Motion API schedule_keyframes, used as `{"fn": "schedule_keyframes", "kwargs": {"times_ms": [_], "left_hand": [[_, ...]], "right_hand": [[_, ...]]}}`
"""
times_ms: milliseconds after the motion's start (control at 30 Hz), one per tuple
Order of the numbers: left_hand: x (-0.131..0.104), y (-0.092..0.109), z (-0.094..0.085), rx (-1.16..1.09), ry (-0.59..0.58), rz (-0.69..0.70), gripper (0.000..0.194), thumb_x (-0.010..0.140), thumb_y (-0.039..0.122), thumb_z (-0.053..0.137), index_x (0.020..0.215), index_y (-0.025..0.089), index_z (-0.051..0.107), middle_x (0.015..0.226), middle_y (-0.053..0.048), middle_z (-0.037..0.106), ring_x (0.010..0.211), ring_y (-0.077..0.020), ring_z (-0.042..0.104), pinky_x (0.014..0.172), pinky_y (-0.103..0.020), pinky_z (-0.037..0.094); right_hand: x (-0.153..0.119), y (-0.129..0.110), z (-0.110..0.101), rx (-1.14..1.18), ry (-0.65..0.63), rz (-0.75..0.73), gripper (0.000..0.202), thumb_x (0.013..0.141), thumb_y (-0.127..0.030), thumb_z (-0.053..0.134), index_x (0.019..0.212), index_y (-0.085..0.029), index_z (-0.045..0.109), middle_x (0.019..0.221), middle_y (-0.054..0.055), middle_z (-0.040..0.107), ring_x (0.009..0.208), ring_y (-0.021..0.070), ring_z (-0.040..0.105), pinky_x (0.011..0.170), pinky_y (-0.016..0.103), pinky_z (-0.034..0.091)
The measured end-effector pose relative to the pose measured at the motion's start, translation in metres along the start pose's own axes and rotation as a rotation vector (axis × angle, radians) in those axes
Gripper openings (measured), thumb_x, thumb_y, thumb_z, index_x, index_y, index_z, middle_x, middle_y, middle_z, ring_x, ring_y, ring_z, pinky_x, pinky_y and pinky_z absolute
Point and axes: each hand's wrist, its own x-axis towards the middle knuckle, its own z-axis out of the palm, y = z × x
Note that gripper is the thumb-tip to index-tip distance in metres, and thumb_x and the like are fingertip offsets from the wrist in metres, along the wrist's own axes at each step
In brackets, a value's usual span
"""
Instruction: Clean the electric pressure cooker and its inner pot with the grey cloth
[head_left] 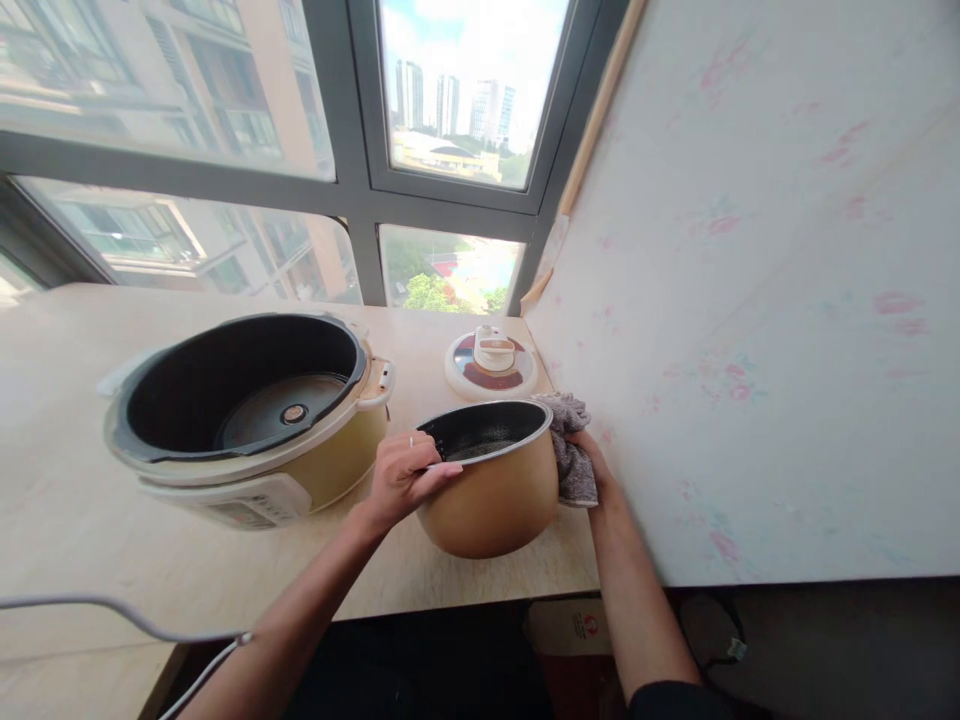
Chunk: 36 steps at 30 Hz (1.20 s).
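In the head view, grips the pot (495,510) at the centre of the frame, slightly below the middle, using both hands. Closes the left hand (409,478) over the left part of the rim, with fingers bent across the edge, thumb laid along it towards the right, and a ring on one finger. Holds a grey cloth (576,465) in the right hand (598,468), against the pot's right outer wall; hides most of those fingers behind the folds, so cannot tell how tightly curled.

Looks golden brown outside and dark inside, speckled, with a pale shiny rim and mouth facing up. Sits near the front edge of the bench (60,545), whether touching or just above it cannot tell.

At the left of the frame, shows a cooker (341,465) with a dark hollow, a small round disc in its floor and a panel in front. Just behind the pot, shows a round lid (495,378) with a pale handle, lying near the flowered wall (795,260).
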Motion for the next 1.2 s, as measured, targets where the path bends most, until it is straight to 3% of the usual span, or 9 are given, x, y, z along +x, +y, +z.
{"fn": "schedule_keyframes", "kwargs": {"times_ms": [167,267,333,433,567,733,867,1067,1200], "left_hand": [[0.006,0.015,-0.021,0.03,-0.223,0.081,0.024,0.103,0.025,0.043,0.093,0.019,0.064,0.08,-0.005,0.066,0.075,-0.0162,0.058,0.073,-0.031,0.045],[0.011,0.038,-0.024,0.139,-0.344,0.125,0.033,0.097,0.008,0.036,0.119,0.017,0.06,0.089,-0.007,0.068,0.079,-0.0177,0.061,0.072,-0.032,0.043],[0.015,0.051,-0.02,0.254,-0.437,0.169,0.03,0.098,0.014,0.038,0.12,0.015,0.059,0.087,-0.007,0.067,0.075,-0.0189,0.061,0.066,-0.034,0.04],[0.02,0.061,-0.011,0.38,-0.497,0.22,0.033,0.103,0.043,0.043,0.107,0.017,0.063,0.079,-0.004,0.065,0.067,-0.0193,0.06,0.059,-0.034,0.034],[0.023,0.065,0.001,0.499,-0.426,0.231,0.05,0.1,0.059,0.041,0.077,0.02,0.06,0.065,-0.001,0.059,0.053,-0.0147,0.053,0.051,-0.033,0.022],[0.022,0.081,0.017,0.651,-0.266,0.152,0.048,0.105,0.042,0.041,0.065,0.019,0.054,0.053,-0.001,0.053,0.045,-0.0142,0.047,0.051,-0.033,0.015],[0.022,0.09,0.03,0.666,-0.146,0.115,0.052,0.104,0.042,0.044,0.058,0.018,0.055,0.046,-0.002,0.052,0.039,-0.015,0.044,0.049,-0.033,0.011],[0.024,0.073,0.024,0.608,0.068,0.037,0.065,0.091,0.055,0.063,0.039,0.019,0.047,0.036,0.001,0.044,0.037,-0.0104,0.039,0.046,-0.03,0.017],[0.018,0.058,0.015,0.455,0.14,0.043,0.063,0.089,0.05,0.067,0.038,0.018,0.046,0.036,0.004,0.038,0.038,-0.0069,0.034,0.045,-0.027,0.022]], "right_hand": [[-0.019,-0.001,-0.006,0.046,0.01,0.001,0.033,0.056,-0.034,0.078,0.088,-0.026,0.075,0.097,0.003,0.078,0.093,0.0291,0.072,0.086,0.044,0.059],[-0.032,0.003,-0.011,0.073,0.013,0.009,0.037,0.061,-0.033,0.078,0.098,-0.028,0.075,0.105,0.003,0.078,0.101,0.0292,0.072,0.091,0.043,0.058],[-0.042,0.005,-0.014,0.091,0.045,0.002,0.035,0.062,-0.033,0.077,0.097,-0.028,0.074,0.104,0.003,0.078,0.099,0.0298,0.072,0.09,0.044,0.058],[-0.058,0.006,-0.012,0.094,0.095,0.001,0.036,0.06,-0.033,0.079,0.095,-0.027,0.072,0.095,0.003,0.078,0.089,0.0301,0.073,0.084,0.045,0.059],[-0.079,0.007,-0.004,0.107,0.123,-0.024,0.046,0.06,-0.033,0.083,0.104,-0.026,0.072,0.092,0.004,0.078,0.086,0.0311,0.073,0.081,0.046,0.058],[-0.097,0.015,0.001,0.108,0.112,-0.055,0.047,0.06,-0.031,0.086,0.105,-0.024,0.073,0.096,0.006,0.078,0.087,0.0303,0.072,0.078,0.042,0.057],[-0.114,0.011,0.007,-0.001,0.112,-0.184,0.039,0.064,-0.032,0.085,0.1,-0.023,0.073,0.1,0.005,0.077,0.096,0.0286,0.07,0.086,0.039,0.055],[-0.159,0.005,0.049,-0.289,0.172,-0.432,0.039,0.072,-0.024,0.074,0.111,-0.023,0.068,0.106,0.004,0.074,0.097,0.0242,0.069,0.087,0.035,0.054],[-0.179,0.005,0.073,-0.347,0.293,-0.569,0.047,0.07,-0.018,0.071,0.117,-0.022,0.066,0.108,0.005,0.074,0.098,0.0241,0.07,0.089,0.034,0.053]]}}
